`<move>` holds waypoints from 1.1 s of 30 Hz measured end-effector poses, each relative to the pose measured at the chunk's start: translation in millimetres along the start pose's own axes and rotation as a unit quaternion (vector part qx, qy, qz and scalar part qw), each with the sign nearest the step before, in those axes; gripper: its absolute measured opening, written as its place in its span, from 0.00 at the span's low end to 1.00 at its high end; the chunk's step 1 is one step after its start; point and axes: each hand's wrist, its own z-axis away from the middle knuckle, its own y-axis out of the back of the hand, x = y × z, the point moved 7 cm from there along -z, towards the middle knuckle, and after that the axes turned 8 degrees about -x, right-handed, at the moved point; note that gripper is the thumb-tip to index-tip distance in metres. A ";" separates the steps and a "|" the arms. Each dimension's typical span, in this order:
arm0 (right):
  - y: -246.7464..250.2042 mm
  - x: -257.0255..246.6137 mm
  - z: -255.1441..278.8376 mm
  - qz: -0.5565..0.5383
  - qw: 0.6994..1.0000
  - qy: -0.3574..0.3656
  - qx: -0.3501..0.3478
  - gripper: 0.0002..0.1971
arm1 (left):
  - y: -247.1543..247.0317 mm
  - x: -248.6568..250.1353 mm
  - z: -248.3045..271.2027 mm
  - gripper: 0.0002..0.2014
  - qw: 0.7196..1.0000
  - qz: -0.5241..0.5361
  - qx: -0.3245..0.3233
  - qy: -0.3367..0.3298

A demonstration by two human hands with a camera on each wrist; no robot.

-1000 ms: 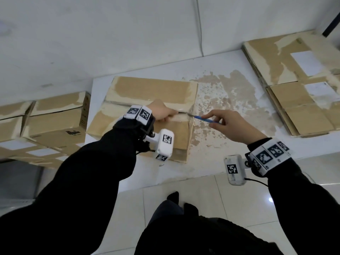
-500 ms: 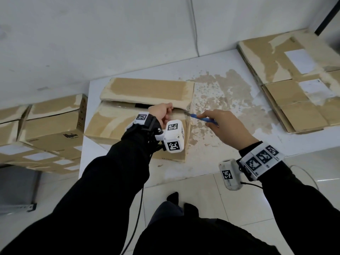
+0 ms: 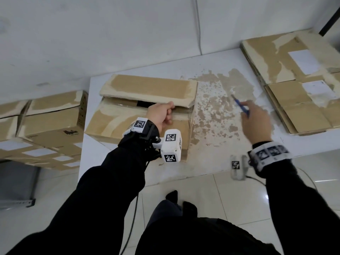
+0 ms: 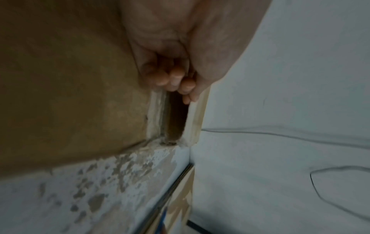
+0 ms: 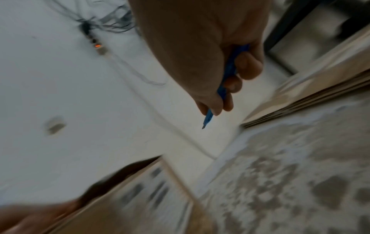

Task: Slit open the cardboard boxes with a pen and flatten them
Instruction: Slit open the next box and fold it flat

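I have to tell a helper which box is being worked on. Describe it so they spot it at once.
On the white table by the wall, it is the brown cardboard box at the left end. Unlike the flattened cardboard sheets to the right, it stands full, its top seam gaping where the left hand grips a flap.

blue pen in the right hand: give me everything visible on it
The pen is a slim blue stick, plastic by the look, tapering to a darker pointed tip. The right hand grips it with thumb and curled fingers around the barrel, so only the front part and a bit of the rear show. In the head view it is in the air, tip pointing up and away over the stained table, clear of the opened box.
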 end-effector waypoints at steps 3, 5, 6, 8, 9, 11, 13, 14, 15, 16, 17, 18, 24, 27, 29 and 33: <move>-28.7 43.8 -13.9 -0.051 0.992 -0.080 -0.086 0.13 | 1.2 5.6 5.2 0.11 0.997 -0.059 0.032 -0.027; -64.6 50.2 -9.4 -0.059 0.985 -0.075 -0.144 0.10 | -1.1 19.5 10.3 0.13 0.985 -0.154 0.045 -0.057; -81.8 52.7 -6.0 -0.055 0.983 -0.060 -0.162 0.10 | -0.8 29.2 13.0 0.18 0.965 -0.244 0.053 -0.078; -109.0 60.7 0.8 -0.037 0.983 -0.035 -0.178 0.13 | 3.5 47.9 20.3 0.27 0.865 -0.481 0.081 -0.119; -116.9 63.7 4.4 -0.017 0.983 -0.026 -0.179 0.14 | 6.1 55.3 24.7 0.28 0.792 -0.587 0.101 -0.132; -122.2 62.3 8.9 0.023 0.987 -0.011 -0.159 0.16 | 9.0 60.3 28.6 0.26 0.666 -0.724 0.110 -0.146; -106.7 36.3 13.9 -0.034 0.993 0.043 -0.105 0.14 | 13.1 51.9 25.1 0.22 0.605 -0.783 0.074 -0.127; -92.7 14.9 17.6 -0.095 0.988 0.091 -0.076 0.12 | 15.1 48.9 24.2 0.21 0.598 -0.791 0.053 -0.119; -76.6 -10.3 23.4 -0.157 0.976 0.140 -0.054 0.11 | 16.2 49.3 25.8 0.21 0.602 -0.790 0.036 -0.114; -61.8 -36.4 29.3 -0.204 0.960 0.189 -0.046 0.10 | 15.7 53.2 30.0 0.20 0.614 -0.781 0.020 -0.116; -50.2 -62.5 34.1 -0.224 0.944 0.237 -0.052 0.11 | 13.9 60.8 38.1 0.19 0.627 -0.769 0.009 -0.126; -45.4 -84.6 37.2 -0.223 0.930 0.284 -0.071 0.12 | 11.2 70.7 48.6 0.18 0.634 -0.759 0.003 -0.147; -48.7 -136.9 14.2 -0.085 0.919 0.353 -0.150 0.24 | 32.3 107.4 116.3 0.13 0.669 -0.729 -0.062 -0.133; -23.5 -152.5 -21.5 -0.097 0.934 0.325 -0.112 0.30 | 51.7 78.2 138.1 0.08 0.671 -0.722 -0.166 -0.004; -26.8 -161.4 -61.8 -0.076 0.943 0.281 -0.160 0.33 | 64.9 55.5 141.2 0.18 0.666 -0.724 -0.177 0.022; -49.7 -166.7 -107.9 0.079 0.937 0.205 -0.271 0.33 | 80.9 15.7 121.3 0.33 0.582 -0.798 -0.153 0.014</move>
